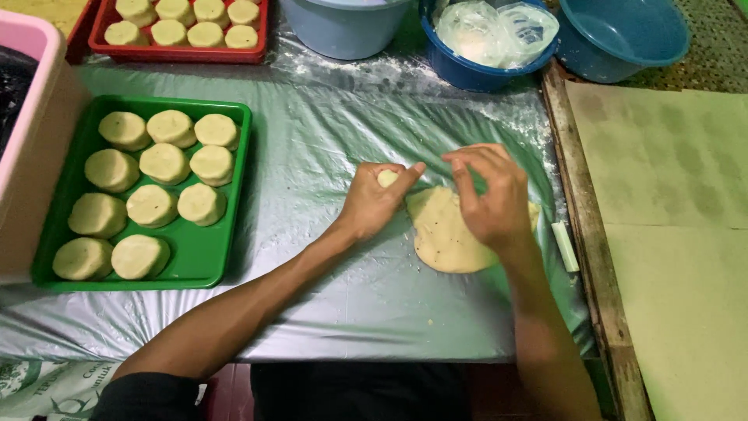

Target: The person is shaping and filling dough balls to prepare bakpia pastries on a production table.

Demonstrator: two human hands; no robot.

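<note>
So the flat piece of dough (pixel 440 234) is lying on the plastic sheet (pixel 327 156) that covers the table, a bit right of the middle. It's a rough oval, and its long side runs from near the person toward the far edge, tilted slightly toward the upper right. The right part of it is hidden under a hand.

The left hand (pixel 374 199) comes in from the lower left with the forearm angled across the sheet. It's curled around a small dough ball (pixel 387 178), with the index finger stretched out to the right so the tip sits just at the top edge of the flat piece. The right hand (pixel 491 199) reaches in from the lower right and is arched over the flat dough, fingers bent down and pinching at its upper edge.

Off to the left there's a green tray (pixel 206 261) with thick round dough pucks (pixel 152 204) in rows. A small white stick (pixel 566 245) lies just right of the dough.
</note>
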